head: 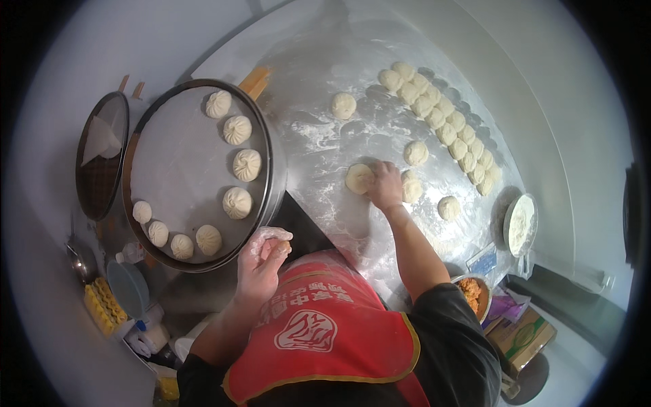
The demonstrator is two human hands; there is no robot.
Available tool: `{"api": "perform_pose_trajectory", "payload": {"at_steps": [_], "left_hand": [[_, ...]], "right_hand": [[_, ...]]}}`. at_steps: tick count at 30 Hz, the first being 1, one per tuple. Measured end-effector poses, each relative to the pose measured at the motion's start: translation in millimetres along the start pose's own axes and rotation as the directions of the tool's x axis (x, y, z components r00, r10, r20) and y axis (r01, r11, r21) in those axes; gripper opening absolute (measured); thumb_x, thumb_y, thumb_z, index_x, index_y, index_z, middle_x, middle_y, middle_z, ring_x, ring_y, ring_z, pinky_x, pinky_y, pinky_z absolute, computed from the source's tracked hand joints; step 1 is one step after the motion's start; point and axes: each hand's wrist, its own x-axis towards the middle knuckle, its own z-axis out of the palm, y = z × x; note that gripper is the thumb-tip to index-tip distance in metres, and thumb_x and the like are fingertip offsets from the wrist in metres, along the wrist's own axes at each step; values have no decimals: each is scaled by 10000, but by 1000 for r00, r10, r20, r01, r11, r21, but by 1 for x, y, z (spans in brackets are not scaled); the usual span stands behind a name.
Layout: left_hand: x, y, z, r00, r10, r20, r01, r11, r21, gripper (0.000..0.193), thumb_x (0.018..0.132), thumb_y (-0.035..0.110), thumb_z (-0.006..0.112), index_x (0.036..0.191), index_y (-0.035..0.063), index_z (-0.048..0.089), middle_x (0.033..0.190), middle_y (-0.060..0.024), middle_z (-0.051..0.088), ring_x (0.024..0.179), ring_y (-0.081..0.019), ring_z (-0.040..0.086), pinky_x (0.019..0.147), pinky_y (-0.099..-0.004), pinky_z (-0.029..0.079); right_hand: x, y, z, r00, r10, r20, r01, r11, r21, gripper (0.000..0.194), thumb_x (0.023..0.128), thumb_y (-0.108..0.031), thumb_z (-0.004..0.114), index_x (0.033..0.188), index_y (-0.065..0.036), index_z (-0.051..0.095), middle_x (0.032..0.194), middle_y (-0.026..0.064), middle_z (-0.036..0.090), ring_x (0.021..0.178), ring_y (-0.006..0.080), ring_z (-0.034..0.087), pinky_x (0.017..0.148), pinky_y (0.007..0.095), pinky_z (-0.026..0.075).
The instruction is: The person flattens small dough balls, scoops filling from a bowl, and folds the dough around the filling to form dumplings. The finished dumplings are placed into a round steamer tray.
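On the floured metal worktop, my right hand [385, 185] touches the right edge of a flattened dough round [359, 179]. Close by lie a dough piece [412, 186] beside my wrist and another [416, 153] farther up. My left hand [265, 257] is raised near the rim of a round steamer tray [270, 203], its fingers curled and floury, with nothing plainly in them. Several pleated buns, one of them [237, 203] near that hand, sit along the tray's right and lower sides. Rows of dough pieces [446, 134] stand at the upper right.
A plate of flour [520, 225] is at the right edge of the worktop. Below it are a bowl of orange-brown filling [473, 295] and a cardboard box [524, 338]. At the left are a round sieve-like frame [125, 152], a blue-grey bowl [128, 289] and a yellow egg tray [104, 308].
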Motion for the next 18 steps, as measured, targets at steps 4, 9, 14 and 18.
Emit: {"api": "perform_pose_trajectory", "payload": {"at_steps": [4,9,14,18], "left_hand": [[11,-29,11,975,-179,129,177,984,23,185,1089,145,687,1247,50,672,1152,-21,675,1005,-110,638,876,-270,513],[48,-89,22,824,-567,2,562,817,-128,438,1104,441,644,1389,109,632,1281,-29,681,1119,-186,668,968,-355,530],[72,-110,62,674,-337,658,695,590,-410,820,1069,691,529,1590,59,493,1582,-135,581,1405,-302,601,1166,-497,498],[70,-124,109,495,-358,791,777,590,-219,628,1120,501,559,1510,9,563,1460,-180,666,1321,-344,663,1109,-499,558]], "right_hand": [[-1,-9,14,990,-134,36,131,989,74,435,856,-310,849,1211,-98,712,1286,187,685,1198,434,635,996,507,538],[-45,-61,-3,968,101,229,-203,853,480,420,910,-235,837,1203,-35,613,1017,187,742,923,426,725,913,471,580],[-160,-91,-65,979,201,-45,-82,584,808,493,871,-194,894,1221,-24,592,1066,174,718,999,338,722,910,443,569],[-255,-51,-113,869,256,-424,-119,939,323,347,864,-222,870,1103,-40,695,1126,188,674,1137,395,635,987,495,526]]}}
